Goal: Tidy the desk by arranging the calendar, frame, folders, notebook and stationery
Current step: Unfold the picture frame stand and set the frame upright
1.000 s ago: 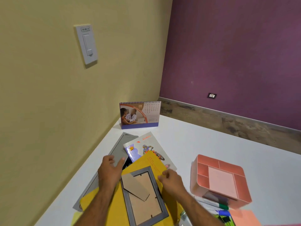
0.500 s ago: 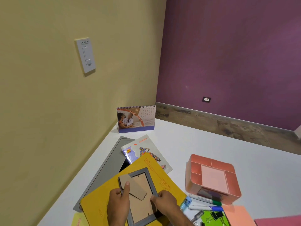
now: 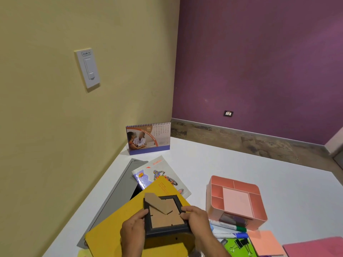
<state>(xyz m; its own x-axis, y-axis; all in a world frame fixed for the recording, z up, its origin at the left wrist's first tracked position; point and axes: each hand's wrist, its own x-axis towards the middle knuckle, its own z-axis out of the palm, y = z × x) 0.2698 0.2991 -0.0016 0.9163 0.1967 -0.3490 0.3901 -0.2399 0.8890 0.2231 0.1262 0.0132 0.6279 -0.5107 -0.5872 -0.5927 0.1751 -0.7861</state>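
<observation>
Left hand (image 3: 132, 231) and right hand (image 3: 196, 220) grip the frame's (image 3: 167, 227) side edges, back up, above the yellow folder (image 3: 111, 236); bare desk (image 3: 213, 162) lies beyond toward the calendar (image 3: 148, 139).

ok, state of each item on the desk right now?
frame: back up, stand flap open, lifted off the yellow folder
left hand: grips frame's left edge
right hand: grips frame's right edge
calendar: upright, at the corner
notebook: flat, closed
organiser: upright
</observation>
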